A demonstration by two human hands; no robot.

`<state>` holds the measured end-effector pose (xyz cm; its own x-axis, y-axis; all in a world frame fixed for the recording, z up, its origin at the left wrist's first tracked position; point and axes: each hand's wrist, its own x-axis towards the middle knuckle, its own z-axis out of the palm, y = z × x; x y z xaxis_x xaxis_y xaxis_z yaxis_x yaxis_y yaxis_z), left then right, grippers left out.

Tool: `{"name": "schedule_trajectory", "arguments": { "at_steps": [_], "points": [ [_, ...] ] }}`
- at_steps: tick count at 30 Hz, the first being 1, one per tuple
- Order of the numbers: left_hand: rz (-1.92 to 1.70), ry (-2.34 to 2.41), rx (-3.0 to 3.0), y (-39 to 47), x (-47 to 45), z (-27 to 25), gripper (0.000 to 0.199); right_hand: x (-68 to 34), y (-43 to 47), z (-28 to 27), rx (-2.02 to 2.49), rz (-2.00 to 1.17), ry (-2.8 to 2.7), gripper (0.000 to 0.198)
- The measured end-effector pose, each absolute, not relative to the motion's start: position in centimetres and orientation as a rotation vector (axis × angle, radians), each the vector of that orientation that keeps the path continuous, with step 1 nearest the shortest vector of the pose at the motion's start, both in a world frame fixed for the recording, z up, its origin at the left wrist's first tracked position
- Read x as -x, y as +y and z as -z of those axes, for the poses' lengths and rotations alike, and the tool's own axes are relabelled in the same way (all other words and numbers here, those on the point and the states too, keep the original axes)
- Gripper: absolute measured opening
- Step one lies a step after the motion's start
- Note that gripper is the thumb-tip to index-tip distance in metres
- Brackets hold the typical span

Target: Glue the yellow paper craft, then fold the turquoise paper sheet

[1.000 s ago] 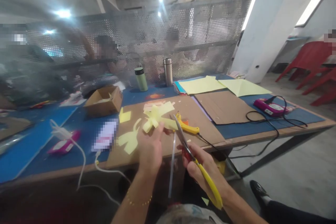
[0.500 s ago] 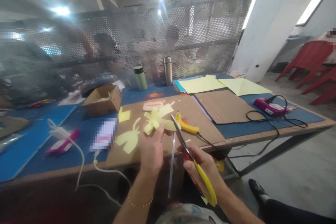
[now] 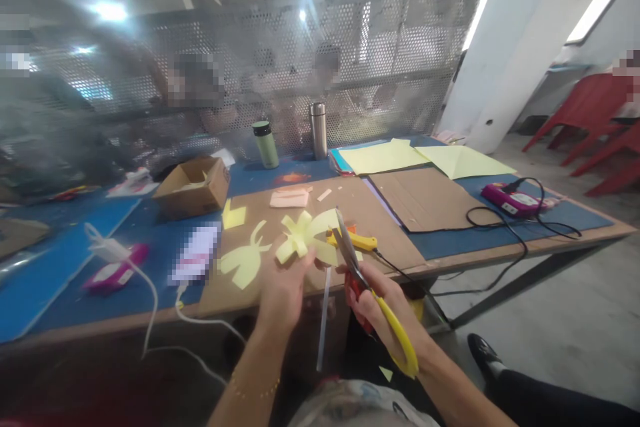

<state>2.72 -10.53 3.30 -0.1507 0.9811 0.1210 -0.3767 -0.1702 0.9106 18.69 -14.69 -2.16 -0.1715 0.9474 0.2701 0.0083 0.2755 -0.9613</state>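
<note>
My left hand (image 3: 287, 280) pinches a pale yellow paper flower (image 3: 299, 237) with curled petals above a cardboard sheet. In my right hand (image 3: 377, 297) is a pair of scissors (image 3: 351, 253) with yellow handles, its blades slightly parted and pointing up and away from me. The blades are at the outer edge of the flower's right-hand petals. Just behind them lies a yellow glue gun (image 3: 367, 241) with a dark cord, partly hidden by the blades. A yellow paper cutout (image 3: 245, 260) with thin curved strips rests left of my left hand.
The cardboard sheet (image 3: 215, 300) covers the table's front. Around it are a small cardboard box (image 3: 213, 193), a green tumbler (image 3: 266, 147), a steel flask (image 3: 319, 133), yellow paper sheets (image 3: 383, 158) and purple power strips (image 3: 515, 202) with loose cables. A clear stick (image 3: 323, 327) juts over the front edge.
The flower has turned in my left hand, so its petals face differently. The scissor blades have parted and come up to the right-hand petals. The view has shifted slightly.
</note>
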Motion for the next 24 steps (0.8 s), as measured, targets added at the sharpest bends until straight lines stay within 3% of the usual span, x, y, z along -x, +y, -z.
{"name": "schedule_trajectory", "arguments": {
  "at_steps": [12,24],
  "points": [
    [-1.531,0.991,-0.915,-11.1,-3.7,-2.8,0.033,-18.0,-14.5,1.8,0.997,-0.96,-1.416,0.06],
    [-1.48,0.938,-0.969,-11.1,-3.9,-1.9,0.034,-16.8,-15.0,2.7,0.932,-1.203,-1.193,0.054]
  ]
}}
